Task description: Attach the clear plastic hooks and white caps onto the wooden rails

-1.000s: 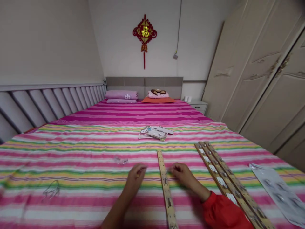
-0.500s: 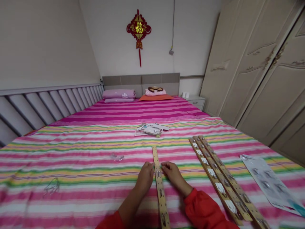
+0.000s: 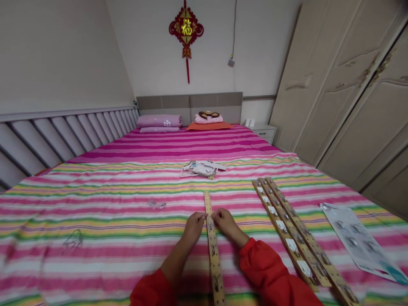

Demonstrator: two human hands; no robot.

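Observation:
A narrow, light wooden strip (image 3: 215,263) with rows of small holes lies lengthwise before me on the striped bedspread. Several metal hook-like fittings (image 3: 213,250) sit along its nearer part. My left hand (image 3: 193,229) is closed in a pinch at the strip's left edge, above the farthest fitting. From the right, my right hand (image 3: 228,223) reaches the same spot, its fingers pinched together over the edge. Anything tiny between the right fingertips is hidden.
Three more fitted strips (image 3: 287,225) lie side by side on the right, one bearing white pieces. Beyond them is a blister pack (image 3: 357,240). A pile of packaging (image 3: 202,168) lies ahead; small clear plastic bits (image 3: 157,205) and a thin looped item (image 3: 73,239) lie left.
My right hand has moved left, and its fingertips now meet the strip's edge. My left hand stays at the strip. The view has tipped slightly downward.

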